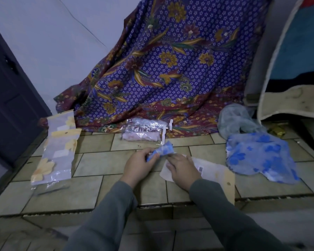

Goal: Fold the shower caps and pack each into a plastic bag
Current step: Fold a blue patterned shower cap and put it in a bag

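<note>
Head view: on a tiled floor, the left hand curls its fingers around one end of a folded blue shower cap, rolled into a tight bundle. The right hand pinches the other end, resting on an empty plastic bag. An unfolded blue cap lies to the right; a packed bag sits just beyond. To pack well, keep the bundle squeezed narrow, lift the bag's mouth open, then slide it in endwise.

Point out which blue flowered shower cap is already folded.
The small blue flowered shower cap gripped by both hands is folded into a tight bundle; the large blue flowered cap on the right lies spread flat on the tiles.
</note>
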A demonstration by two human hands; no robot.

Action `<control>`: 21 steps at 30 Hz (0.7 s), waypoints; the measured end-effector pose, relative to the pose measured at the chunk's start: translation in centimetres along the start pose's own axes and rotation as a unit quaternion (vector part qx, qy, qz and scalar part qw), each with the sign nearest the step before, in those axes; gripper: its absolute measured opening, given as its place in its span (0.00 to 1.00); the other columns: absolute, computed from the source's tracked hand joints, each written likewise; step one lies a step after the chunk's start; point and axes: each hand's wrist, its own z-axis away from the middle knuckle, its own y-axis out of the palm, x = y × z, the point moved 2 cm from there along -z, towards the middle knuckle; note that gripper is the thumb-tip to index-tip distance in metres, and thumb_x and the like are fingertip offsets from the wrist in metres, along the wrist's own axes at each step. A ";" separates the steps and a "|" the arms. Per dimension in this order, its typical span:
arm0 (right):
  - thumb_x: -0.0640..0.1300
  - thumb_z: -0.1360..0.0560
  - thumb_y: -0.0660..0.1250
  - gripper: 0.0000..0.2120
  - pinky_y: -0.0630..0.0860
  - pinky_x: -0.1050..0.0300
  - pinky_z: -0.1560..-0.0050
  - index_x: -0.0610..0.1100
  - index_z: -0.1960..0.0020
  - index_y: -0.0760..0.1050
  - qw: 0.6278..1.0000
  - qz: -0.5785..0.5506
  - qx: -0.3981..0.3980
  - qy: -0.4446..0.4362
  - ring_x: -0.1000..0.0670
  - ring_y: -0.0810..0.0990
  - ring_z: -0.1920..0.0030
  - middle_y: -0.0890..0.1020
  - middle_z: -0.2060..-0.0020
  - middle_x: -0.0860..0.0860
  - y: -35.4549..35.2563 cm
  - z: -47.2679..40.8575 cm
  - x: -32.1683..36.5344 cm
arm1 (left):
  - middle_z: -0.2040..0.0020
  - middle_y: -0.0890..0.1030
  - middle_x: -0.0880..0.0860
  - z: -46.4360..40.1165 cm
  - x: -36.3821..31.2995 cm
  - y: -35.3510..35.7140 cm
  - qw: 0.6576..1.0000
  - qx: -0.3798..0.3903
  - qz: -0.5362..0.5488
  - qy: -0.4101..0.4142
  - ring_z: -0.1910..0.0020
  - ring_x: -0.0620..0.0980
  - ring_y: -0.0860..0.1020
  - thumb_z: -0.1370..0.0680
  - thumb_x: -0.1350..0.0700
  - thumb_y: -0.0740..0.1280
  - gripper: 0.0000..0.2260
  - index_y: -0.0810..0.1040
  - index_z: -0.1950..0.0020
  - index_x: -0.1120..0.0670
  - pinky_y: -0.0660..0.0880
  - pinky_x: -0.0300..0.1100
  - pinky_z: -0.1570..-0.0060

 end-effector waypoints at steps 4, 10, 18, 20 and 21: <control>0.56 0.20 0.55 0.24 0.51 0.42 0.30 0.49 0.27 0.62 0.995 0.072 -0.021 0.060 0.50 0.54 0.26 0.61 0.26 0.53 -0.5 0.7 -0.6 | 0.55 0.82 0.47 0.1 0.6 -0.4 0.988 -0.012 -0.154 0.028 0.54 0.50 0.78 0.23 0.42 0.64 0.11 0.79 0.47 0.46 0.71 0.41 0.60; 0.58 0.23 0.61 0.18 0.57 0.52 0.37 0.53 0.37 0.77 0.993 -0.022 -0.081 0.086 0.51 0.66 0.34 0.74 0.34 0.57 0.1 0.7 -1.9 | 0.64 0.79 0.51 0.3 1.6 -0.7 0.946 -0.086 -0.290 0.116 0.63 0.55 0.79 0.24 0.41 0.60 0.14 0.80 0.54 0.48 0.70 0.42 0.68; 0.49 0.27 0.70 0.05 0.66 0.51 0.49 0.49 0.56 0.84 0.964 -0.156 -0.214 0.032 0.52 0.79 0.52 0.84 0.57 0.56 0.0 0.1 -1.9 | 0.67 0.74 0.48 -0.5 1.9 -0.9 0.905 -0.075 -0.360 0.213 0.69 0.52 0.76 0.28 0.42 0.58 0.15 0.81 0.60 0.47 0.67 0.41 0.69; 0.51 0.27 0.69 0.07 0.66 0.48 0.45 0.50 0.56 0.83 0.960 -0.159 -0.231 0.000 0.53 0.80 0.51 0.84 0.56 0.57 -0.2 0.1 -1.7 | 0.64 0.76 0.48 -0.7 1.5 -0.9 0.904 -0.033 -0.358 0.231 0.63 0.51 0.78 0.27 0.41 0.58 0.15 0.81 0.55 0.46 0.66 0.43 0.62; 0.54 0.27 0.67 0.09 0.66 0.45 0.42 0.51 0.56 0.83 0.961 -0.152 -0.232 -0.020 0.53 0.80 0.49 0.84 0.55 0.58 -0.2 0.1 -1.5 | 0.60 0.77 0.48 -0.8 1.1 -0.9 0.907 -0.005 -0.351 0.233 0.58 0.51 0.78 0.25 0.40 0.59 0.15 0.81 0.51 0.45 0.65 0.44 0.59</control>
